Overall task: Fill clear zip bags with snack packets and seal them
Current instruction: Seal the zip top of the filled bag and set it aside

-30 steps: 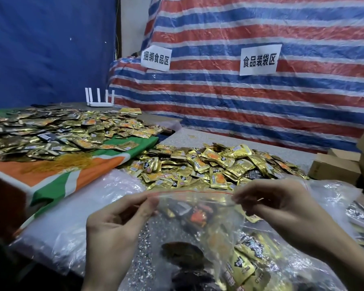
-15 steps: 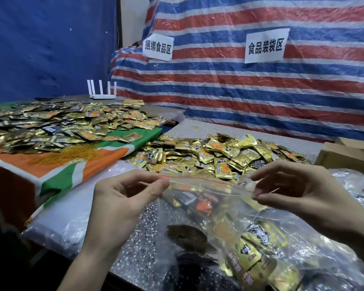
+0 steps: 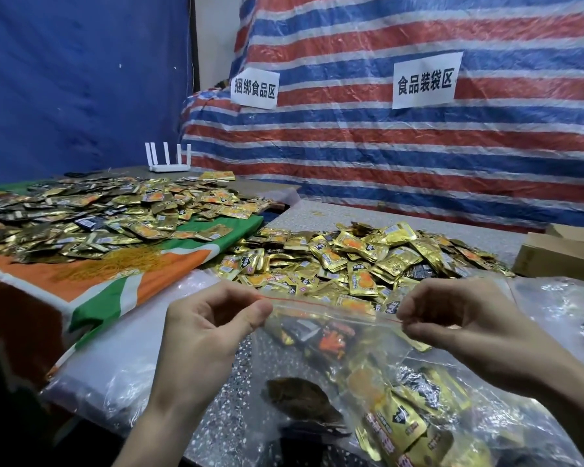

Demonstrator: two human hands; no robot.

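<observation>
A clear zip bag [image 3: 334,358] with gold and dark snack packets inside hangs in front of me over the speckled table. My left hand [image 3: 213,328] pinches the left end of its red-lined zip strip [image 3: 331,310]. My right hand [image 3: 459,328] pinches the right end of the same strip. The strip is stretched nearly straight between the two hands. A heap of loose gold snack packets [image 3: 361,261] lies on the table just behind the bag.
A second spread of packets [image 3: 91,214] covers an orange, green and white cloth at left, with yellow rubber bands [image 3: 115,261] at its front. Stacks of clear bags [image 3: 122,358] lie at lower left, more plastic at right. Cardboard boxes [image 3: 557,257] stand at far right. A white router [image 3: 167,160] sits behind.
Both hands have drawn apart along the top of the bag, pulling the zip strip out longer and straighter. The bag mouth has gone from gaping to flattened.
</observation>
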